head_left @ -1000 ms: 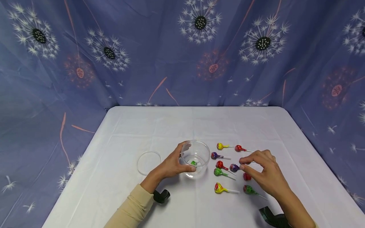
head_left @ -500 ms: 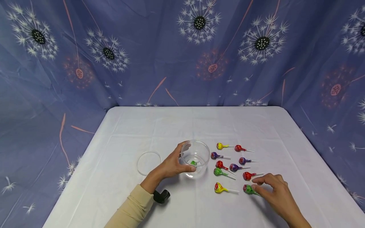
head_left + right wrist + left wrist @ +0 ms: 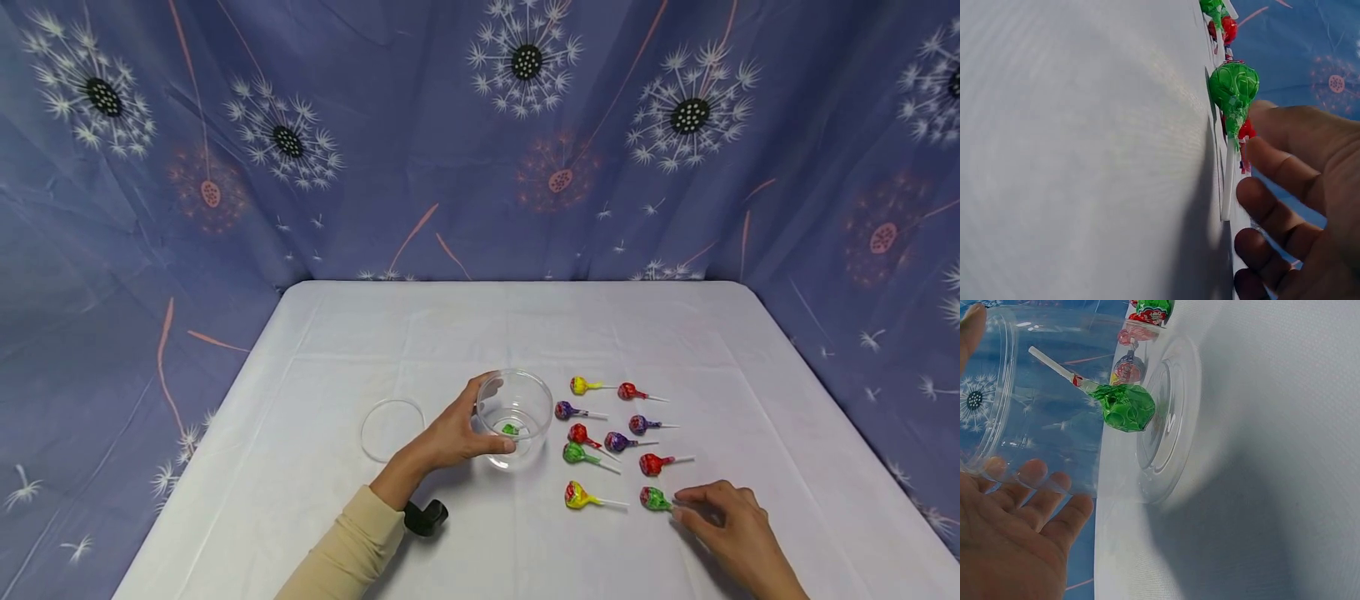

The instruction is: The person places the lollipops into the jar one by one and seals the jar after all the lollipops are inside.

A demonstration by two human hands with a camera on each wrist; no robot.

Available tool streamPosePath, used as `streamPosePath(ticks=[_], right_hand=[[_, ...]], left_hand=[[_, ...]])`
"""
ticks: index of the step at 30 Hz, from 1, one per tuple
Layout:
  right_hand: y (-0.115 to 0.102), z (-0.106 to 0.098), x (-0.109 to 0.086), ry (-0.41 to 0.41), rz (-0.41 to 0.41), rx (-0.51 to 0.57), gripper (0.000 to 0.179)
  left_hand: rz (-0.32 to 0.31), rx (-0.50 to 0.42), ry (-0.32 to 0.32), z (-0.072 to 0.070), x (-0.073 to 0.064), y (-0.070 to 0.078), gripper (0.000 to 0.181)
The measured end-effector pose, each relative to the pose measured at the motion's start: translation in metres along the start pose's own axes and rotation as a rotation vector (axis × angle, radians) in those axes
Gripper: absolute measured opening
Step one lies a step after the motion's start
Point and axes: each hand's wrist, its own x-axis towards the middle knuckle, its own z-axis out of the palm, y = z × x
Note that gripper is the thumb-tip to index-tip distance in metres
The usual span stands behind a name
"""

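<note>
My left hand (image 3: 457,427) holds a clear plastic cup (image 3: 517,454) by its side, thumb in front and fingers behind. Inside the cup lies a green lollipop (image 3: 1127,407), its white stick slanting up. At the near right, another green lollipop (image 3: 656,499) rests on the table. My right hand (image 3: 727,525) is at its stick end, thumb and index finger apart on either side of it. In the right wrist view the stick (image 3: 1229,181) stands beside the loosely bent fingertips, with no firm grip visible.
Several lollipops lie right of the cup, among them a red lollipop (image 3: 652,464), a purple lollipop (image 3: 617,442) and a yellow lollipop (image 3: 578,495). A clear round lid (image 3: 363,435) lies on the white table (image 3: 360,333) to the left. A dandelion-patterned curtain (image 3: 420,167) surrounds the table.
My right hand has moved from the purple lollipops toward the near right, down to the green lollipop's stick end. My left hand and the cup have stayed put.
</note>
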Motion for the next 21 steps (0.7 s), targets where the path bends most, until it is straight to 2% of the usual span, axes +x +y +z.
streamPosePath(ticks=[3,6,13,21], right_hand=[[0.002,0.001,0.003,-0.058,0.058,-0.005,0.03],[0.004,0.002,0.004,-0.072,0.069,-0.013,0.031],[0.009,0.006,0.003,-0.052,0.036,-0.012,0.026],[0.011,0.011,0.003,-0.026,0.035,-0.022,0.023]], left_hand=[[-0.008,0.002,0.0,0.0,-0.001,0.0,0.097],[-0.011,-0.001,0.0,0.0,-0.001,0.0,0.097],[-0.018,0.003,0.003,0.0,-0.001,0.001,0.097],[-0.014,-0.006,0.005,0.0,-0.001,0.002,0.095]])
